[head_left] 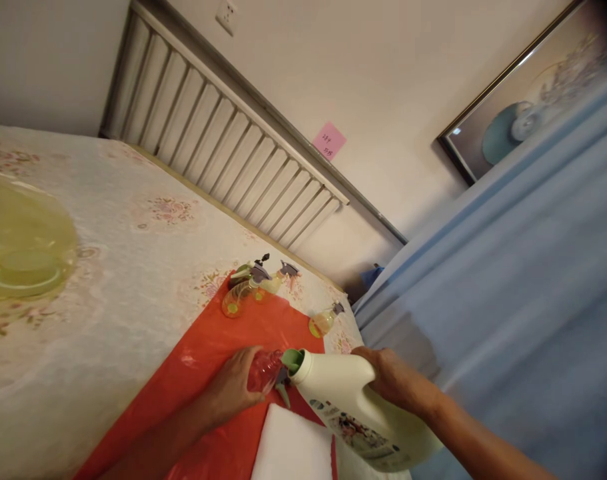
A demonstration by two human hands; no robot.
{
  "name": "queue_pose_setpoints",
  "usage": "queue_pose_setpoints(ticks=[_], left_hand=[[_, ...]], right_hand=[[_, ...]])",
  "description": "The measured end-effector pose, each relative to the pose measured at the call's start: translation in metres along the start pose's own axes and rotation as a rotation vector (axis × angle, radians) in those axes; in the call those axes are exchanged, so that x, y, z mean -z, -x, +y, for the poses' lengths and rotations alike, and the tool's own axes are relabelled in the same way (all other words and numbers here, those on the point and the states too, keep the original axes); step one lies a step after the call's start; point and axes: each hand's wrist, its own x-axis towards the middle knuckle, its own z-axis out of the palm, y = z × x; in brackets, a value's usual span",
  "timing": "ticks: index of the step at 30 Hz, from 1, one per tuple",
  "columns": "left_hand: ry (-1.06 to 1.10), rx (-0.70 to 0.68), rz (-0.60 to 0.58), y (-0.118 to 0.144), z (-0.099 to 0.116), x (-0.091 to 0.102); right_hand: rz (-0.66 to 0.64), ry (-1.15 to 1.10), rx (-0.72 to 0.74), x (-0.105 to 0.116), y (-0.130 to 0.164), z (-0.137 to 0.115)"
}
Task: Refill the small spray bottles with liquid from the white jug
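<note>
My left hand (233, 387) grips a small clear spray bottle (264, 369) standing on a red plastic sheet (208, 360). In my right hand (390, 377) is the handle of a large white jug (348, 407) with a green spout. The jug is tipped sideways, and its spout (293, 360) meets the top of the small bottle. A grey and green trigger nozzle (283, 387) hangs beside the bottle under the spout.
Two or three more small spray bottles (248, 287) lie at the far end of the red sheet, another (326, 320) at its right edge. A white pad (293, 447) lies near me. A yellowish translucent lid (23, 247) is at left. Blue curtain (508, 300) hangs on the right.
</note>
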Motion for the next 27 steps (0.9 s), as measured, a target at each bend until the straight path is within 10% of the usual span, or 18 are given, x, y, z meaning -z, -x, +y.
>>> queue_pose_setpoints(ticks=[27], left_hand=[[-0.04, 0.018, -0.003, 0.0001, 0.0039, 0.0019]], right_hand=[[-0.004, 0.006, -0.016, 0.0006, -0.0016, -0.0005]])
